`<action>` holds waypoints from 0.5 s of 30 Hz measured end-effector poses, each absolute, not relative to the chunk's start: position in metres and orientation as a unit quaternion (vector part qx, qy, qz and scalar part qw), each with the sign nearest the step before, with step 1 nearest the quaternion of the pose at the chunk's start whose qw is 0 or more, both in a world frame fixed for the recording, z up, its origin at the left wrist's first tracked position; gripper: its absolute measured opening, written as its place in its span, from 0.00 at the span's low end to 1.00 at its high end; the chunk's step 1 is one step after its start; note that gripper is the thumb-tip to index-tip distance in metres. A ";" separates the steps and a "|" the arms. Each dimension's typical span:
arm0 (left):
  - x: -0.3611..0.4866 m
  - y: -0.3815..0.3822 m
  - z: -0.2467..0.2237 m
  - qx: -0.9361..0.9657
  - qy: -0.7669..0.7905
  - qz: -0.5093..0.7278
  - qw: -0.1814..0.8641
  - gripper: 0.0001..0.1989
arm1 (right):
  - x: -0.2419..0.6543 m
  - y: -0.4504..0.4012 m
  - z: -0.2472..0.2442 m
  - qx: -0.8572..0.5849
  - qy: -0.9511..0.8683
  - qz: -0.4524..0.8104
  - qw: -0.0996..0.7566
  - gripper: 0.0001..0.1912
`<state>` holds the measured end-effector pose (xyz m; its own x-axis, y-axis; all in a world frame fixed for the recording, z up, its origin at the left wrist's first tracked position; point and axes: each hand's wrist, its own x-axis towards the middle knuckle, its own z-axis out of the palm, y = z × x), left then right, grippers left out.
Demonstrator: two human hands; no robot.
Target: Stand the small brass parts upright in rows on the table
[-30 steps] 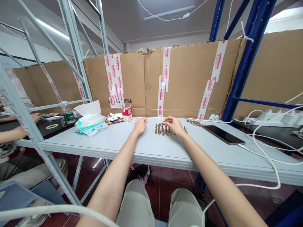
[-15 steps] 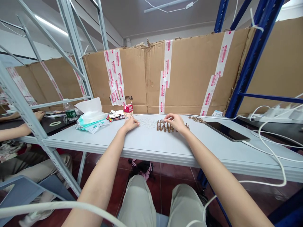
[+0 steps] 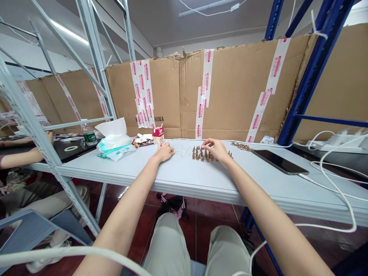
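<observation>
Rows of small brass-coloured pieces (image 3: 197, 154) stand upright on the light grey table (image 3: 184, 178). Over their back edge is my right hand (image 3: 214, 148), thumb and forefinger pinched together; whatever they hold is too small to make out. My left hand (image 3: 165, 152) rests low at the left of a scatter of tiny clear pieces (image 3: 181, 150), its fingers bent and close together, and what is under the fingertips is hidden. Behind that hand is a red and white drink carton (image 3: 158, 135). More brass-coloured pieces (image 3: 241, 146) lie in a loose pile behind and right of my right hand.
A black phone (image 3: 280, 161) with a white cable lies at the right. At the left are a tissue pack (image 3: 113, 140) and wrappers (image 3: 143, 140). Cardboard (image 3: 235, 88) closes the back. Beyond the left metal post (image 3: 54, 161), another person's arm (image 3: 21, 158) rests by a bottle (image 3: 89, 135).
The view has shifted slightly, so most things appear a little further right. Both hands stay at nearly the same places over the table, with the right fingers still pinched.
</observation>
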<state>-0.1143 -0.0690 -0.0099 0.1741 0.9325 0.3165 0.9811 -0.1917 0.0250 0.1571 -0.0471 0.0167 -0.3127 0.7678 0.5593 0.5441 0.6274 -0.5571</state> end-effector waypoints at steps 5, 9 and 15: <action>-0.114 -0.070 -0.008 -0.747 -0.629 -0.170 0.130 0.15 | 0.165 -0.050 0.025 -0.442 -0.790 0.095 0.415 0.09; -0.112 -0.072 -0.006 -0.736 -0.623 -0.207 0.167 0.14 | 0.187 -0.048 0.032 -0.463 -0.816 0.130 0.321 0.12; -0.109 -0.074 -0.005 -0.741 -0.610 -0.222 0.176 0.11 | 0.201 -0.047 0.034 -0.392 -0.865 0.231 0.212 0.11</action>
